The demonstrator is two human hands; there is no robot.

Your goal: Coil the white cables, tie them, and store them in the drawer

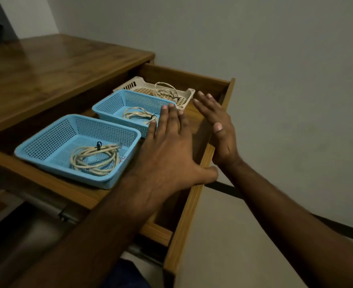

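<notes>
Wooden and brown, the drawer (200,173) stands pulled out from the table (53,75), its front panel running from about 1 o'clock down to 6 o'clock in the head view. Three baskets sit in a row inside it. Nearest, at 9 o'clock from the picture's centre, the near blue basket (46,142) holds a coiled white cable (94,161) bound with a black tie (98,145). Just beyond it, towards 11 o'clock, the second blue basket (113,102) holds another coiled cable (138,115), also with a dark tie. Farthest, at 12 o'clock, the cream basket (130,85) holds a third coil (165,90).

Over the drawer's open right part, the left hand (171,152) is spread flat, palm down, fingers straight and apart, holding nothing; its fingertips reach over the corner of the second blue basket, and its thumb lies at the top edge of the drawer front. Whether the palm touches anything I cannot tell. At 2 o'clock from it, the right hand (219,127) stands on edge, fingers straight and together, holding nothing, its heel at the top edge of the drawer front. Both forearms come in from 5 o'clock.
</notes>
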